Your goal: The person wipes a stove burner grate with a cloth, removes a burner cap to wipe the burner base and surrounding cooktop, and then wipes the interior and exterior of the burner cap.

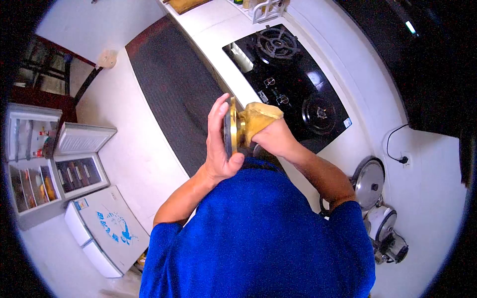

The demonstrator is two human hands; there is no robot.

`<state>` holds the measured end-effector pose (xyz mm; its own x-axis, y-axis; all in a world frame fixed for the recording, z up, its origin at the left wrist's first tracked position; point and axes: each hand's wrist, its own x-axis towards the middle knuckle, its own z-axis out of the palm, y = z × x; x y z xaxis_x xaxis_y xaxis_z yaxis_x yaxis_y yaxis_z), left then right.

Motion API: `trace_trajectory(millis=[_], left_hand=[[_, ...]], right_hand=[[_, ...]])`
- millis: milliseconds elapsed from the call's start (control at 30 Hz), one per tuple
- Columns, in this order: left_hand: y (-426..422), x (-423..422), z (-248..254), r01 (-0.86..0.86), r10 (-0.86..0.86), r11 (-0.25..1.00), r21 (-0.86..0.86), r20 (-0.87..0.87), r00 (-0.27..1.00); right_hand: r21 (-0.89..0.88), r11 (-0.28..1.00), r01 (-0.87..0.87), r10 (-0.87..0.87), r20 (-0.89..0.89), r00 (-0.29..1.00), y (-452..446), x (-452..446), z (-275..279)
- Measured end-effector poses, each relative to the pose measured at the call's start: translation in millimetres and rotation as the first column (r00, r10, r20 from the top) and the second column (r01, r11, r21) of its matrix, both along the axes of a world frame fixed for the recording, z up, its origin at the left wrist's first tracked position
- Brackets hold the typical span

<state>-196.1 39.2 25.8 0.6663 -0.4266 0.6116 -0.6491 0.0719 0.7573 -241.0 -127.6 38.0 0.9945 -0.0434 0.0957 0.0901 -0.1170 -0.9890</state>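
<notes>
My left hand (216,141) holds up a round stove burner cap (233,126), seen edge-on, dark on the palm side and brass-coloured on the other. Its fingers are stretched along the dark face, with the thumb at the lower edge. My right hand (272,138) is closed on a yellow cloth (262,118), which is pressed against the brass side; its fingertips are hidden by the cloth. Both hands are in front of my chest, beside the black gas stove (293,84). On the stove, the nearer burner (320,113) has no pan support over it.
A pan support (277,43) sits on the farther burner. Pot lids (370,184) and cookware stand at the right, near a plugged-in cord (403,159). A dark mat (174,89) lies along the counter. At the left are an open refrigerator (35,129) and a white chest freezer (112,228).
</notes>
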Motion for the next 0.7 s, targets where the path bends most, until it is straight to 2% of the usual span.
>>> trace_trajectory(millis=[33, 67, 100, 167, 200, 233, 267, 300, 333, 367, 400, 433, 467, 500, 533, 567, 600, 633, 667, 700], left_hand=[[0.5, -3.0, 0.4, 0.005, -0.005, 1.000, 0.005, -0.100, 0.995], [1.7, -7.1, 2.2, 0.010, -0.008, 1.000, 0.010, -0.197, 0.980], [2.0, -10.4, 9.2, 0.019, -0.015, 1.000, 0.017, -0.195, 0.981], [1.9, -14.1, 25.6, 0.036, -0.023, 0.999, 0.023, -0.418, 0.908], [2.0, -13.9, 30.7, 0.058, -0.052, 0.998, -0.006, -0.542, 0.839], [2.4, -13.1, 34.0, 0.090, -0.083, 0.996, -0.016, -0.583, 0.808], [2.1, -12.0, 36.9, 0.123, -0.113, 0.992, -0.028, -0.622, 0.775], [0.3, -11.1, 39.9, 0.130, -0.117, 0.991, -0.025, -0.621, 0.775], [-1.9, -10.7, 42.4, 0.149, -0.205, 0.979, -0.141, -0.733, 0.649], [-3.3, -10.9, 44.7, 0.144, -0.294, 0.956, -0.257, -0.814, 0.502], [-2.6, -9.8, 47.7, 0.142, -0.293, 0.956, -0.256, -0.814, 0.501], [0.0, -7.1, 50.8, 0.181, -0.359, 0.932, -0.313, -0.865, 0.350], [2.6, -4.5, 51.8, 0.208, -0.413, 0.903, -0.375, -0.891, 0.187], [4.4, -1.3, 46.3, 0.212, -0.403, 0.900, -0.380, -0.912, 0.079], [4.0, 2.3, 48.1, 0.208, -0.406, 0.900, -0.383, -0.910, 0.079], [3.3, 5.6, 52.0, 0.234, -0.407, 0.878, -0.418, -0.908, -0.099], [2.6, 9.4, 53.6, 0.250, -0.392, 0.853, -0.458, -0.878, -0.274], [2.1, 14.4, 48.9, 0.252, -0.378, 0.832, -0.493, -0.838, -0.393], [-0.4, 18.8, 45.9, 0.242, -0.385, 0.833, -0.497, -0.836, -0.391], [-2.2, 22.8, 43.9, 0.256, -0.357, 0.815, -0.521, -0.797, -0.486]], right_hand=[[-0.109, 0.994, -0.032, 0.030, -0.021, 0.999, -3.7, 3.7, -0.4], [-0.103, 0.994, -0.021, 0.019, -0.017, 1.000, -5.0, 4.5, 1.9], [-0.157, 0.988, -0.014, 0.009, -0.029, 1.000, -5.6, 4.5, 8.2], [-0.203, 0.979, -0.001, -0.007, -0.039, 0.999, -6.2, 5.2, 10.3], [-0.202, 0.979, 0.024, -0.012, 0.058, 0.998, -6.3, 5.6, 9.5], [-0.201, 0.978, 0.047, -0.015, 0.156, 0.988, -7.1, 6.6, 9.4], [-0.198, 0.979, 0.054, -0.022, 0.158, 0.987, -9.2, 8.6, 10.9], [-0.346, 0.937, 0.035, 0.048, 0.228, 0.972, -12.2, 11.1, 14.5], [-0.489, 0.872, 0.026, 0.130, 0.283, 0.950, -15.0, 12.9, 18.7], [-0.489, 0.872, 0.026, 0.130, 0.283, 0.950, -18.0, 12.6, 22.7], [-0.593, 0.805, 0.004, 0.208, 0.288, 0.935, -21.4, 11.4, 27.4], [-0.688, 0.725, -0.015, 0.286, 0.281, 0.916, -23.2, 10.9, 33.4], [-0.688, 0.726, -0.021, 0.290, 0.278, 0.916, -23.1, 11.9, 40.6], [-0.796, 0.589, -0.140, 0.363, 0.106, 0.926, -21.9, 14.5, 50.9], [-0.865, 0.429, -0.262, 0.404, -0.076, 0.912, -19.9, 17.7, 66.2], [-0.908, 0.125, -0.401, 0.327, -0.344, 0.880, -7.9, 21.4, 98.9], [-0.907, 0.118, -0.404, 0.332, -0.347, 0.877, -12.7, 18.1, 90.0], [-0.897, 0.345, -0.278, 0.521, -0.063, 0.851, -22.9, 11.5, 71.4], [-0.797, 0.571, -0.197, 0.610, 0.252, 0.751, -31.9, 7.2, 55.5], [-0.697, 0.661, -0.277, 0.607, 0.280, 0.744, -35.5, 7.7, 51.1]])
